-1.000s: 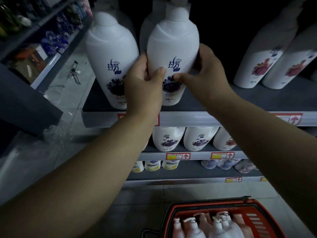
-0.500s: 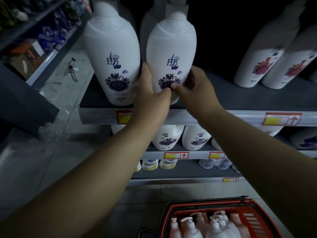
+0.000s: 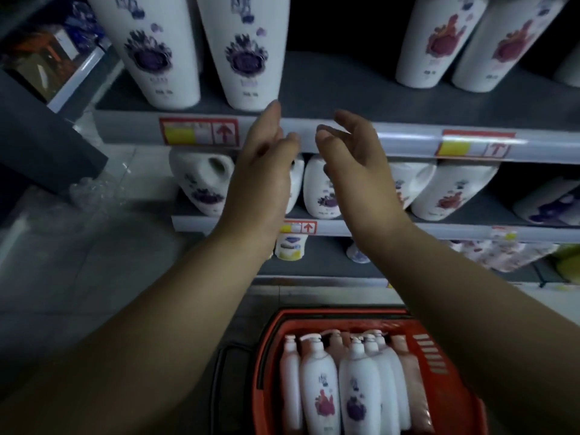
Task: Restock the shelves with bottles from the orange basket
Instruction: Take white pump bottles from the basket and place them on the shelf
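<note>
A white bottle with a purple flower label [image 3: 243,54] stands on the top shelf [image 3: 339,89], right beside a matching bottle [image 3: 150,54]. My left hand [image 3: 260,171] and my right hand [image 3: 354,164] hover just below and in front of that shelf's edge, palms facing each other, fingers relaxed, holding nothing. On the floor below sits the orange basket [image 3: 445,372]. Several white pump bottles lie in it, among them one with a red flower [image 3: 320,390] and one with a purple flower [image 3: 357,394].
Two white bottles with red flowers [image 3: 439,42] stand at the top shelf's right. A dark gap lies between them and the purple pair. Lower shelves [image 3: 408,229] hold more white bottles. Another shelving unit [image 3: 47,67] runs along the left, with tiled floor [image 3: 78,262] between.
Both hands let go of the purple-flower bottle, which now stands on the top shelf, and drew back down below the shelf edge. The view tilted down toward the basket.
</note>
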